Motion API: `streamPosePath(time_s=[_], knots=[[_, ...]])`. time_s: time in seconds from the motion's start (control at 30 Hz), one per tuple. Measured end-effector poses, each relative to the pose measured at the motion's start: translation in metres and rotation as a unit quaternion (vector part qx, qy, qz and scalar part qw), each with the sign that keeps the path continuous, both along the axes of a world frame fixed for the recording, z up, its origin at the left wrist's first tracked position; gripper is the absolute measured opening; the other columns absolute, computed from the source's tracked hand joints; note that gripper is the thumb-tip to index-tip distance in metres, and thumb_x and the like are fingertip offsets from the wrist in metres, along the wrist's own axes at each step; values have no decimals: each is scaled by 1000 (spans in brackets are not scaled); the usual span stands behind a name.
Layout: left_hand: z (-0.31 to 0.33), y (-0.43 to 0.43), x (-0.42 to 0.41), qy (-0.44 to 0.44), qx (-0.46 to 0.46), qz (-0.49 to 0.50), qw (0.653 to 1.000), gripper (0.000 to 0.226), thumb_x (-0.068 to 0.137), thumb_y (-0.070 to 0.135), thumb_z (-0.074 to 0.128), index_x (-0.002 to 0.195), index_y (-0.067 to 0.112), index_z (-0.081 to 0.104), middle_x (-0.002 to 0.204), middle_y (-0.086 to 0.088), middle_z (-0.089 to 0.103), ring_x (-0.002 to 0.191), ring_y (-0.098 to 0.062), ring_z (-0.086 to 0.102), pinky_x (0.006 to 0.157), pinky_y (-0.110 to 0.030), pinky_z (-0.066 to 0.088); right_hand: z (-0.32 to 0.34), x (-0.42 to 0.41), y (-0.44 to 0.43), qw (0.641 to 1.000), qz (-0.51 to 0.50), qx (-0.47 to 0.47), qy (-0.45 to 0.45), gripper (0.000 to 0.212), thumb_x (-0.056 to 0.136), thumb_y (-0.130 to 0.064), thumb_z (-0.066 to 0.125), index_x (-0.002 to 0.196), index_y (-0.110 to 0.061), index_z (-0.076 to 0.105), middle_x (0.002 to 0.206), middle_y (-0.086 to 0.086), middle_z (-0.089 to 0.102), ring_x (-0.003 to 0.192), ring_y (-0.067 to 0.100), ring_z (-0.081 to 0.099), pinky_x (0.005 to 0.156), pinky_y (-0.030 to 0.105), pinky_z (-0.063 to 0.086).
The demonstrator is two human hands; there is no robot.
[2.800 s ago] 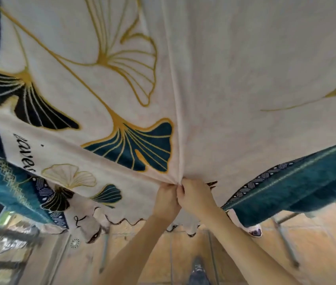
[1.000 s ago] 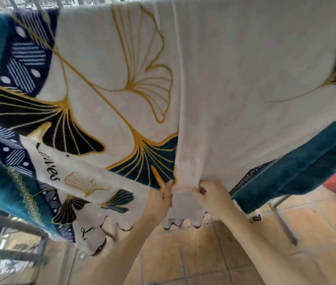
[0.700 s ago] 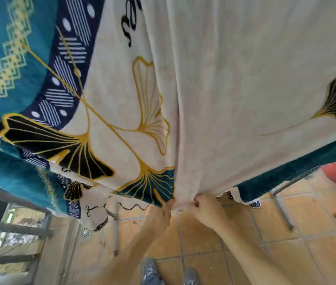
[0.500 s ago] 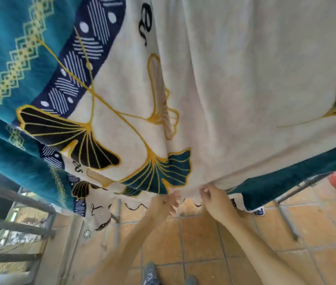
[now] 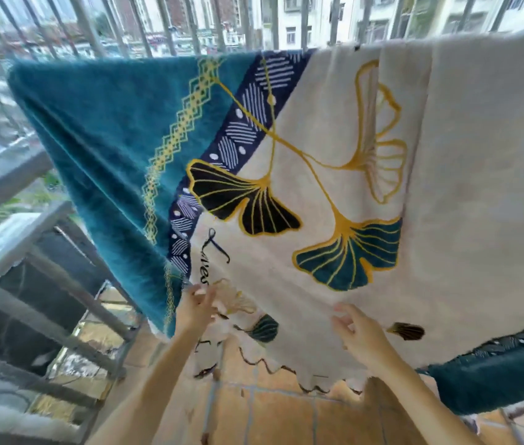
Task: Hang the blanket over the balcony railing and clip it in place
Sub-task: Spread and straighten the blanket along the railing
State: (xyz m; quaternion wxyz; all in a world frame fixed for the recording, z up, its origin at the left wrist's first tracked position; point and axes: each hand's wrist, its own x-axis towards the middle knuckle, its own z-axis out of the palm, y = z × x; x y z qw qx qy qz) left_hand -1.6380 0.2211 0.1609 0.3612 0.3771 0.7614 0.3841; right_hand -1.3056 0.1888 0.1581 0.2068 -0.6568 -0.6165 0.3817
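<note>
Both hands have left the pinched hem and moved apart: the left hand [image 5: 197, 309] reaches the fabric by the black lettering, its grip too blurred to tell, while the right hand [image 5: 356, 333] hangs loose-fingered at the scalloped edge. The plush blanket [image 5: 466, 187], cream with gold-outlined fan leaves and a teal border, drapes over the metal-barred railing [image 5: 274, 20].

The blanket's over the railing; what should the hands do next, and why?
Probably smooth it sideways: the blanket hangs over the railing with a long crease, and left hand and right hand are low on it, apart.
</note>
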Motion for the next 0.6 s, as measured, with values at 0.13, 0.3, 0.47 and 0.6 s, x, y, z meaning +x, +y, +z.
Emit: streamPosePath(time_s=[0.13, 0.3, 0.47, 0.6], knots=[[15, 0, -42, 152, 37, 84, 984, 79, 81, 58, 67, 133, 5, 41, 124, -13, 55, 118, -33, 53, 93, -41, 45, 25, -55, 26, 997, 67, 31, -23, 32, 96, -42, 49, 124, -27, 54, 106, -4, 64, 84, 10, 61, 70, 21, 46], [42, 28, -57, 255, 0, 4, 967, 63, 80, 74, 52, 100, 14, 55, 93, 1, 65, 87, -23, 63, 71, -35, 53, 56, -138, 44, 983, 152, 90, -47, 34, 96, -49, 45, 117, -27, 58, 100, -8, 68, 84, 7, 62, 75, 28, 54], [34, 47, -61, 310, 24, -24, 950, 36, 99, 40, 45, 88, 7, 57, 79, -9, 63, 77, -35, 64, 63, -40, 53, 80, -200, 65, 968, 164, 162, -102, 45, 96, -56, 39, 115, -21, 60, 101, -4, 70, 91, 14, 64, 77, 33, 54], [-10, 23, -69, 306, 25, -71, 949, 29, 98, 34, 49, 91, 7, 58, 78, -7, 62, 77, -35, 64, 59, -33, 40, 88, -249, 80, 949, 172, 206, -164, 59, 87, -72, 39, 93, -17, 61, 86, -2, 68, 82, 19, 64, 65, 31, 49]])
